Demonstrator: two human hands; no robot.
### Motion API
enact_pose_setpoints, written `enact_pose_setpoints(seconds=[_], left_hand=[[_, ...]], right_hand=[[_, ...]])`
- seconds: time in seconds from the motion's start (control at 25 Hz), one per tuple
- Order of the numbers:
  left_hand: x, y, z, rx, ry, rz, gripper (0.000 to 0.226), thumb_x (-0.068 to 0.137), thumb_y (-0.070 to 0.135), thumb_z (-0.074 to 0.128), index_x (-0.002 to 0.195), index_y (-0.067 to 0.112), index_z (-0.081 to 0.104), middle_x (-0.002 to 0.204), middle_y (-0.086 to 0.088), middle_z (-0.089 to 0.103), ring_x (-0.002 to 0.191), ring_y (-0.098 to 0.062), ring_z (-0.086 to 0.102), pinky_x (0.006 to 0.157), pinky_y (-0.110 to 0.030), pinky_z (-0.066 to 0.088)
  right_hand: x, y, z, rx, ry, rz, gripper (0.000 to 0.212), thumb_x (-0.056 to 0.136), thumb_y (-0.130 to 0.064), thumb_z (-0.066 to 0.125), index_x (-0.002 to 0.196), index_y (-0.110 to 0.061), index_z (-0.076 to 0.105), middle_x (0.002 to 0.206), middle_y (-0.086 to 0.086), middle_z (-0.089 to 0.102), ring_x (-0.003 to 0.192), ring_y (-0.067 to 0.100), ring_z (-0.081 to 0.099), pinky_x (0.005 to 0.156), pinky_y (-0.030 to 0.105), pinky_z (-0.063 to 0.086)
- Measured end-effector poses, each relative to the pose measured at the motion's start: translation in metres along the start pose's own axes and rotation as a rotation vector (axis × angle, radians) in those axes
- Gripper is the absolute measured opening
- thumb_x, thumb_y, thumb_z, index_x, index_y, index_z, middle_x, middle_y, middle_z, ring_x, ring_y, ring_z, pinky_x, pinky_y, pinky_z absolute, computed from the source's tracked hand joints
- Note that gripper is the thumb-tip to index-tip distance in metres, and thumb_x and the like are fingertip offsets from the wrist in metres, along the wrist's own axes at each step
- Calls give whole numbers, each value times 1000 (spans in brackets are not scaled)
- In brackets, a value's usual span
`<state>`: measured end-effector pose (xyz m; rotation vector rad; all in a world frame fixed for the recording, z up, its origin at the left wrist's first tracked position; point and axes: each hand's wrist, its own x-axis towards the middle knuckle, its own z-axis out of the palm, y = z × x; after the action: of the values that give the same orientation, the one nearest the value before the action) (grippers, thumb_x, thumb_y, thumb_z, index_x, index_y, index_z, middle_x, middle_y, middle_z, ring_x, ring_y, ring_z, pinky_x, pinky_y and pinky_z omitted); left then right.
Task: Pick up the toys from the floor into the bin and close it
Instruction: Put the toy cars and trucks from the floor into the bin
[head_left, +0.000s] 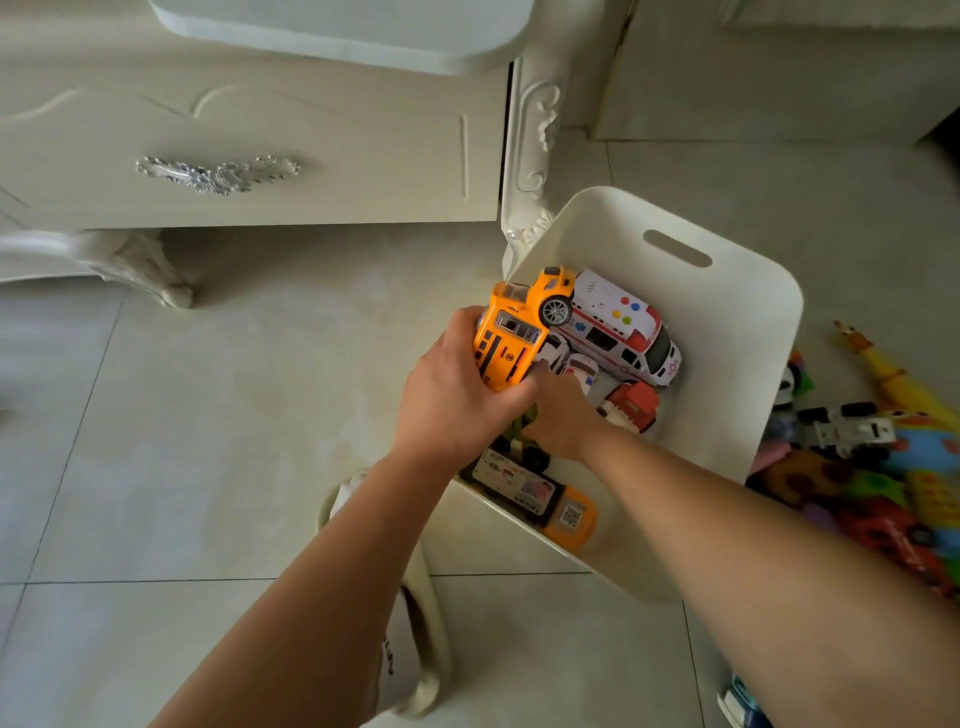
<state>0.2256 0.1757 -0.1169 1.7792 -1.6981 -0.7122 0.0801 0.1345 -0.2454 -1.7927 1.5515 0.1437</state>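
Note:
A white plastic bin (727, 332) stands on the tiled floor, open at the top. Inside lie a white ambulance (618, 327), a red truck (631, 405), a small white car (582, 371) and an orange-ended toy (571, 514). My left hand (452, 384) grips an orange toy car (514, 332) over the bin's left rim. My right hand (563, 415) reaches down among the toys in the bin; its fingers are hidden behind the left hand and the orange car. A heap of toys (862, 467) lies on the floor right of the bin.
A cream cabinet (249, 140) with a carved leg (530, 156) stands just behind the bin. A white slipper (415, 623) is under my left forearm. A yellow rubber chicken (883, 369) lies at the far right, a sofa base (779, 78) behind it.

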Motion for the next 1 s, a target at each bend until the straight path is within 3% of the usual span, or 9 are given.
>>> enact_pose_setpoints(seconds=[0.32, 0.48, 0.56, 0.6, 0.68, 0.72, 0.8, 0.92, 1.0], left_hand=[[0, -3, 6, 40, 27, 26, 59, 76, 55, 67, 121, 23, 46, 88, 13, 57, 74, -8, 60, 65, -24, 52], [0, 0, 6, 113, 1, 36, 62, 75, 57, 66, 123, 23, 45, 90, 15, 53, 74, -8, 56, 67, -25, 50], [1, 4, 8, 150, -23, 30, 62, 74, 61, 61, 122, 25, 45, 90, 15, 53, 75, -9, 56, 66, -26, 49], [1, 6, 12, 154, -47, 12, 61, 73, 62, 60, 121, 26, 45, 91, 15, 54, 77, -10, 57, 67, -28, 50], [0, 7, 24, 174, -147, -51, 57, 74, 58, 63, 119, 28, 44, 94, 12, 55, 83, -14, 60, 69, -32, 51], [-1, 7, 31, 203, -219, -75, 57, 74, 56, 65, 119, 28, 44, 97, 9, 55, 87, -17, 60, 70, -33, 51], [-3, 7, 47, 264, -365, -74, 64, 73, 51, 69, 124, 26, 41, 107, 3, 54, 98, -21, 59, 76, -34, 49], [-1, 7, 65, 241, -529, -78, 76, 69, 44, 77, 131, 22, 40, 122, -4, 47, 111, -23, 51, 85, -31, 42], [3, 5, 74, 144, -599, -125, 85, 66, 41, 82, 136, 22, 38, 129, -5, 44, 115, -22, 48, 94, -33, 43]], right_hand=[[-31, -11, 31, -137, 299, -158, 68, 85, 2, 55, 143, -24, 32, 134, 3, 37, 121, 22, 32, 106, 38, 36], [-25, 0, 16, -239, 188, -148, 44, 91, -36, 53, 134, -34, 43, 130, 0, 45, 119, 27, 41, 99, 40, 40], [-34, -8, -7, 119, 338, -42, 24, 94, -37, 46, 113, -29, 59, 114, 0, 58, 109, 26, 55, 82, 30, 46], [-51, -13, -32, 520, 333, 70, 24, 97, -35, 44, 106, -23, 63, 106, 3, 62, 98, 23, 60, 75, 26, 46], [-71, -10, -76, 1357, 94, 198, 41, 95, -52, 43, 110, -20, 64, 101, 10, 67, 86, 24, 65, 76, 33, 52], [-81, -2, -94, 1501, -15, 150, 53, 86, -64, 46, 117, -24, 62, 105, 11, 69, 89, 30, 67, 81, 42, 55], [-101, 8, -117, 1268, -172, 84, 63, 71, -67, 58, 124, -32, 57, 116, 8, 67, 101, 34, 66, 86, 52, 55], [-110, 16, -113, 546, -124, 166, 67, 69, -46, 80, 128, -32, 50, 119, 0, 60, 105, 21, 61, 85, 37, 54], [-113, 17, -114, 290, -66, 218, 64, 72, -37, 81, 126, -23, 49, 112, -1, 58, 94, 16, 59, 73, 30, 50]])
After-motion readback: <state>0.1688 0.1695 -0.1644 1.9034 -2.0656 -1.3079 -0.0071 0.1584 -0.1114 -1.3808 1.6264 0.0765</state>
